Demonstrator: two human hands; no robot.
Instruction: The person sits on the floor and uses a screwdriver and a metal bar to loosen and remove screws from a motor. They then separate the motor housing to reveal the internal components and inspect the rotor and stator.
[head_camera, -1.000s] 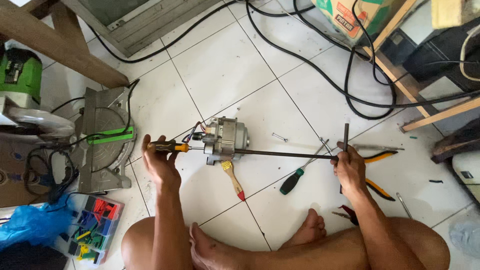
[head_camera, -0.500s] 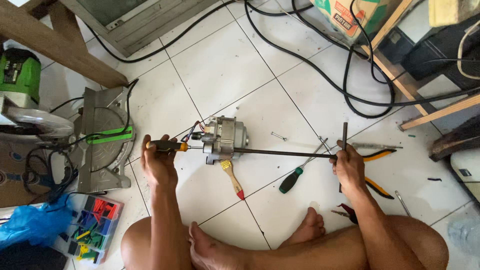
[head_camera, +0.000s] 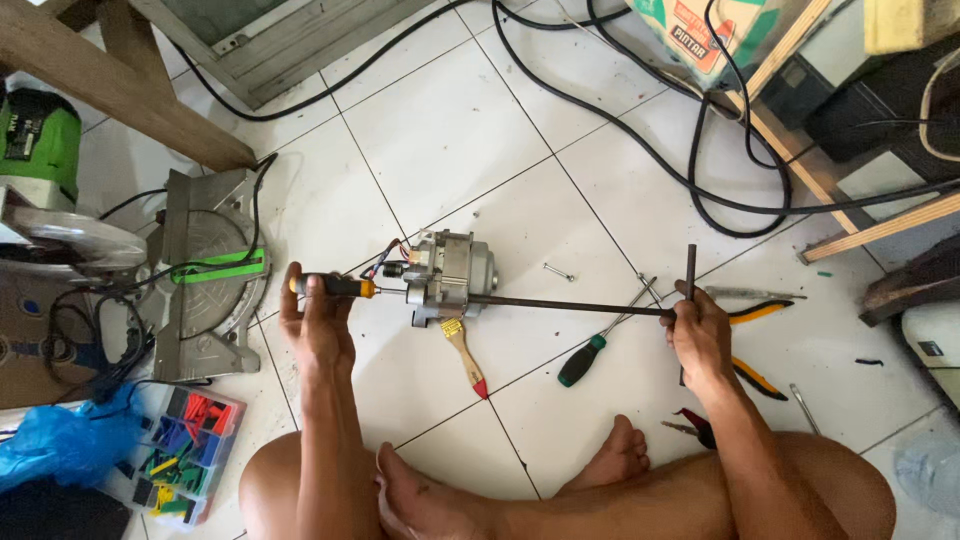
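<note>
The person is sitting cross-legged on a white tiled floor (head_camera: 600, 150). The left hand (head_camera: 318, 322) is clenching a screwdriver (head_camera: 335, 286) with a black and orange handle, its tip pointing into the grey motor (head_camera: 450, 275) lying just right of that grip. The right hand (head_camera: 698, 330) is grasping a dark T-shaped rod (head_camera: 570, 305) running from the motor. Black cables (head_camera: 700, 170) are trailing beyond; a miter saw (head_camera: 205, 270) is sitting left of the left hand.
</note>
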